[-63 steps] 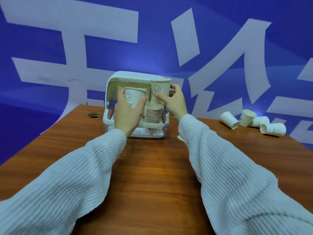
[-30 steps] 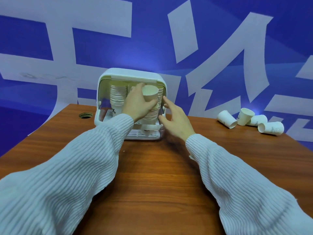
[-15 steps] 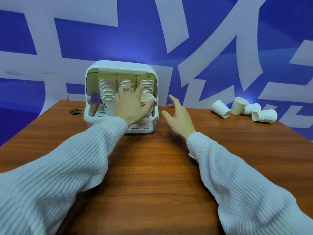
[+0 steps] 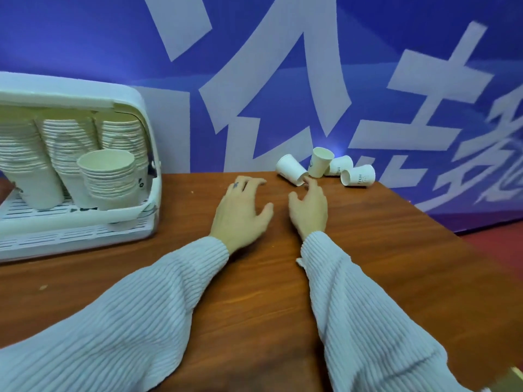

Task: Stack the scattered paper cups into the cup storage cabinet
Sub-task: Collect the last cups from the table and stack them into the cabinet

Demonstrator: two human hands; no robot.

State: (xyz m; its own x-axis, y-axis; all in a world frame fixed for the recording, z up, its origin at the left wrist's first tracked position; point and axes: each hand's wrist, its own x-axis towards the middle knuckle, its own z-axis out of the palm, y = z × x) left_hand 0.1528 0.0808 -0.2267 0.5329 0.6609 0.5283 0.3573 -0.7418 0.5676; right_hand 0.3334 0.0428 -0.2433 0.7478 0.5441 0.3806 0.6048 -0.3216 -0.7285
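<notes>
Head view: both hands, left [image 4: 240, 210] and right [image 4: 308, 207], empty with fingers relaxed, near four loose cups [image 4: 293, 173] upper right (light, crushable; best pinched gently mid-wall).

I log one brown wood-grain desk [image 4: 254, 306]. Behind it I see a blue wall [image 4: 396, 38] bearing large white characters. Reddish floor [image 4: 501, 247] at right.

Two long sleeves [image 4: 141, 321] of pale ribbed knit, loose and baggy, snug ribbed cuffs at the wrists, small dark mark on a left hand [image 4: 240, 213] finger
</notes>
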